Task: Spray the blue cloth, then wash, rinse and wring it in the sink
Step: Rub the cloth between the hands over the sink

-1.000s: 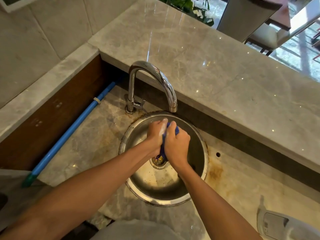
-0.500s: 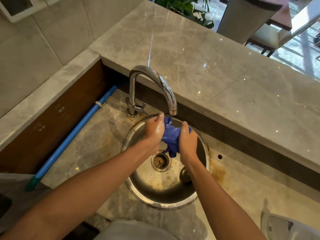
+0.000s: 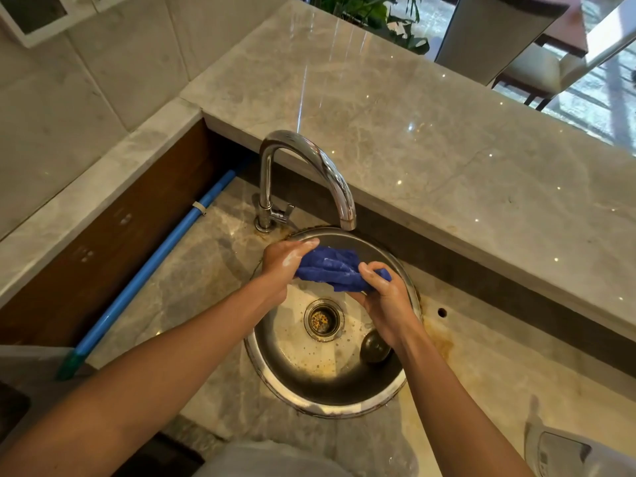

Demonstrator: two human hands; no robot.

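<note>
1. The cloth is held in the air over the far half of the sink, just below and near of the tap spout; a second ago it was a tight wad squeezed between both fists, and now it is pulled out sideways into a loose band between the hands.
2. The left hand has its fingers wrapped round the left end of the cloth, suds showing on the knuckles; the right hand pinches the right end, thumb on top and fingers curled under; both are gripping, neither is free.
3. The hands have drawn apart since half a second ago, left going further left, right dropping nearer and right; this reads as the opening stroke of a rub, or a re-gather for the next squeeze.
4. No stream can be made out from the spout; foam spots lie on the sink floor round the drain, so washing looks under way while rinsing and wringing probably remain.
5. A dark round thing lies in the sink just near of the right wrist; a blue pipe runs along the left counter; a white object sits at the near right corner.
</note>
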